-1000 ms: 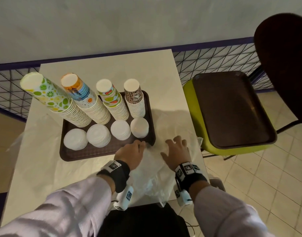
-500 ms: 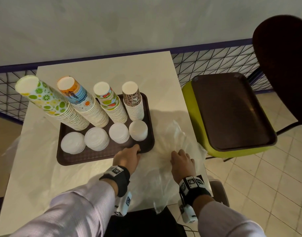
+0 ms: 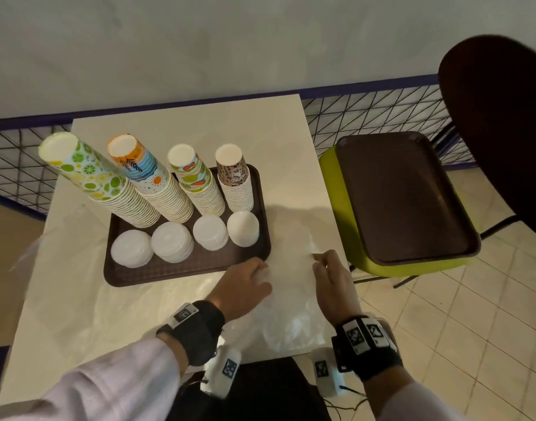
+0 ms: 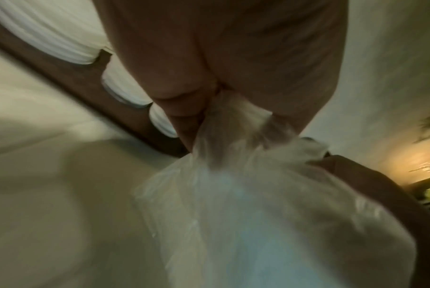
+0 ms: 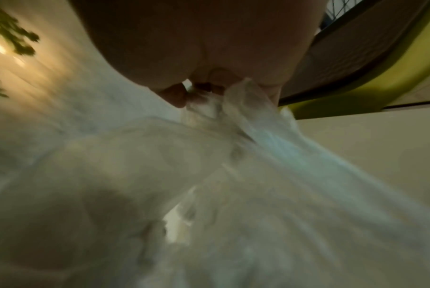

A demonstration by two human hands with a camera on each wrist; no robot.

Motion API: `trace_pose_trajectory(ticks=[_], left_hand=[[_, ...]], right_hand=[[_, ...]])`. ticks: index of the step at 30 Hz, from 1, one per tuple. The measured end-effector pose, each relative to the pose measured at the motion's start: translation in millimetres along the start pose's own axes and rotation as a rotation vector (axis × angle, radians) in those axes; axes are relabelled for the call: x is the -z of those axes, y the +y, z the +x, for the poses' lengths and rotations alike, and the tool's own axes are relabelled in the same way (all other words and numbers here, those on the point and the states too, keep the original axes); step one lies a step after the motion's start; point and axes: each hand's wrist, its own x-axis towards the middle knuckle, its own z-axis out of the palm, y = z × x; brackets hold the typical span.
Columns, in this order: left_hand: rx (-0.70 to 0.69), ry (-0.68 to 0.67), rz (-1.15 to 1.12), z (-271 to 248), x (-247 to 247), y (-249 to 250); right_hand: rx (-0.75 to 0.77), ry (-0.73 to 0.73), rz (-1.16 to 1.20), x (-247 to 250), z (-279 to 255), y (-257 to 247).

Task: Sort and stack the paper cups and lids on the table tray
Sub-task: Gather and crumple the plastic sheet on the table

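Note:
A brown tray (image 3: 181,270) on the white table holds several upside-down stacks of printed paper cups (image 3: 181,189) along its back, with several piles of white lids (image 3: 172,246) in front of them. Right of the tray lies a clear plastic bag (image 3: 291,284). My left hand (image 3: 245,284) grips a bunched part of the plastic bag (image 4: 233,136) just off the tray's front right corner. My right hand (image 3: 329,276) pinches the bag's other side (image 5: 233,101) near the table's right edge. Both wrist views are blurred.
More clear plastic (image 3: 87,299) lies spread over the table's front left. A second brown tray (image 3: 403,202) rests on a green chair (image 3: 336,196) to the right. A dark chair back (image 3: 497,117) rises at the far right, and a wire fence (image 3: 367,117) runs behind the table.
Both hands went from lying flat on the plastic bag to curling and gripping it. The right hand drew back toward me and to the right; the bag is now bunched between them.

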Motion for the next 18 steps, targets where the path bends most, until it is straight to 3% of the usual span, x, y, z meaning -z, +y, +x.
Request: trace_pose_trajectory(ticks=[3,6,8,10,12,14,16,18], left_hand=[[-0.137,0.099,-0.041,-5,12,18],[-0.209,0.179,-0.151,-8,24,35],[-0.24,0.261,-0.203,-10,32,41],[-0.27,0.356,-0.179,-11,41,34],[-0.263,0.333,-0.176,-15,52,20],[-0.197,0.228,-0.196,-20,63,8],[-0.145,0.171,-0.198,-24,72,-4],[-0.147,0.213,-0.203,-30,80,-13]], right_hand=[[0.059,-0.11,0.129,9,-6,-30],[0.202,-0.264,0.042,10,-11,-59],[0.286,-0.284,-0.047,6,-8,-75],[0.267,-0.273,-0.057,2,-1,-87],[0.276,-0.264,0.066,-4,4,-98],[0.313,-0.251,0.182,-11,7,-108],[0.36,-0.25,0.17,-24,8,-113],[0.421,-0.25,0.1,-38,7,-112]])
